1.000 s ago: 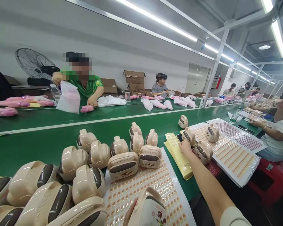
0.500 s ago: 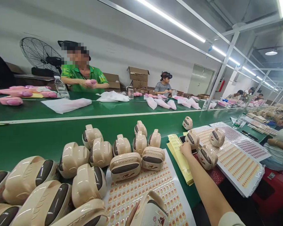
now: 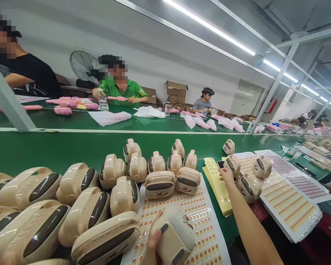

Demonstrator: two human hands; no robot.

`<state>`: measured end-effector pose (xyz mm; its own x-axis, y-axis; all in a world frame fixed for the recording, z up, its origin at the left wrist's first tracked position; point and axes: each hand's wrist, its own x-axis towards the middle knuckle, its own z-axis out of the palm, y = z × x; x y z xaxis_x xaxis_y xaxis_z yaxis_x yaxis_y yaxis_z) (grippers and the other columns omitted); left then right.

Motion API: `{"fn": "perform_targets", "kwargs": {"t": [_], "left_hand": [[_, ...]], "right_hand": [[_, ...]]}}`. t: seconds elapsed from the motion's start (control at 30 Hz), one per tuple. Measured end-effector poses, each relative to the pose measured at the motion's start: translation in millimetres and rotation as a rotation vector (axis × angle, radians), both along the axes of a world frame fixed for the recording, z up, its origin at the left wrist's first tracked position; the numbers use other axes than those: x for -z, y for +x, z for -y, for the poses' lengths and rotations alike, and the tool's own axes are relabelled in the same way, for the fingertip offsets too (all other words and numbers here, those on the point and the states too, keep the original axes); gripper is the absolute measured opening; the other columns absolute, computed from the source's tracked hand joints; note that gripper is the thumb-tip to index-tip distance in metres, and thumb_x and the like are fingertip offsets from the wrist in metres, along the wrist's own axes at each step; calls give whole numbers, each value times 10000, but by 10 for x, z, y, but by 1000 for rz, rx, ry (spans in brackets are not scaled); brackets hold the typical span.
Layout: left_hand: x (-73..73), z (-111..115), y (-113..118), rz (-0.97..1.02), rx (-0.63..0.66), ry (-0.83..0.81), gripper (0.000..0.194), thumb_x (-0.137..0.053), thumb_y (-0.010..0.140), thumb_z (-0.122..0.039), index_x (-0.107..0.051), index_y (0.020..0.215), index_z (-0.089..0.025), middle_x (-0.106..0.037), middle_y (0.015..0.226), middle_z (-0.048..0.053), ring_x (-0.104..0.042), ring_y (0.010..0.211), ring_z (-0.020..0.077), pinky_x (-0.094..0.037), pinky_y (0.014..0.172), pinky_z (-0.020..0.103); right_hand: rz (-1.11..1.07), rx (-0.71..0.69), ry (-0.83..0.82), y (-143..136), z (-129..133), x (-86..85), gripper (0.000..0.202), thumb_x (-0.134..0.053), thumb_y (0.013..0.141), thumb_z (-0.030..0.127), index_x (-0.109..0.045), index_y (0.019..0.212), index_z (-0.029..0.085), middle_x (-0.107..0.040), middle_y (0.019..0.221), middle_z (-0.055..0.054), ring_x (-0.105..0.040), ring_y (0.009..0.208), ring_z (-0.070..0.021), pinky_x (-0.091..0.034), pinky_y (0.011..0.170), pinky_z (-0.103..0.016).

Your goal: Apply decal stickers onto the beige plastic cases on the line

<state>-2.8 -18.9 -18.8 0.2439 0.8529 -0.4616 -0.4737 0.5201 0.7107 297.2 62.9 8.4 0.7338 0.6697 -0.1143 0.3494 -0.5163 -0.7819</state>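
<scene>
My left hand (image 3: 153, 235) is wrapped round a beige portable speaker (image 3: 176, 228), tilted so its pale grille faces up and right. Below that speaker lies a white sheet of small oval stickers (image 3: 209, 221). My right hand (image 3: 226, 175) is closed, fingertips bent down at the edge of yellow sticker sheets (image 3: 216, 187), beside a dark phone (image 3: 220, 164) and a small-looking beige speaker (image 3: 233, 164). What those fingers hold, if anything, is hidden. Several more beige speakers (image 3: 105, 235) with handles and dark panels stand in rows to the left.
Two speakers (image 3: 248, 187) stand on a stack of sticker sheets (image 3: 289, 206) at right, near another phone (image 3: 305, 170) and a bottle (image 3: 289, 154). Beyond a white rail (image 3: 154, 133), co-workers (image 3: 124, 90) sit among pink items (image 3: 71, 102). A slanted post (image 3: 11, 95) rises at left.
My view has swung left, bringing a person in black into sight. The speaker in my left hand has risen and turned, now showing its grille and side. My right hand stays by the yellow sheets.
</scene>
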Motion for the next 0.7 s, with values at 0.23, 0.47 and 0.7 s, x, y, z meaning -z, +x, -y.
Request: {"fn": "perform_targets", "kwargs": {"t": [0.23, 0.47, 0.7], "left_hand": [[-60, -2, 12, -21, -35, 33, 691, -607, 628, -600, -474, 1217, -265, -606, 1191, 55, -550, 1087, 277, -499, 819, 347], [26, -24, -46, -103, -3, 89, 719, -585, 612, -650, -460, 1217, -281, -578, 1204, 73, -613, 912, 258, -519, 656, 318], [-25, -1, -58, -113, 7, 56, 740, -621, 598, -624, -430, 1223, -275, -599, 1147, 55, -617, 860, 233, -509, 611, 279]], "right_hand": [[123, 27, -133, 94, -109, 19, 284, -527, 863, 298, -539, 1103, 147, -562, 1118, -75, -576, 946, -197, -490, 795, -387], [110, 15, -167, 96, -157, 48, 287, -517, 869, 302, -531, 1113, 152, -562, 1118, -77, -579, 934, -188, -494, 786, -387], [-44, 48, -15, 53, -196, 9, 299, -531, 861, 296, -531, 1118, 144, -551, 1138, -85, -570, 962, -202, -485, 805, -393]]}}
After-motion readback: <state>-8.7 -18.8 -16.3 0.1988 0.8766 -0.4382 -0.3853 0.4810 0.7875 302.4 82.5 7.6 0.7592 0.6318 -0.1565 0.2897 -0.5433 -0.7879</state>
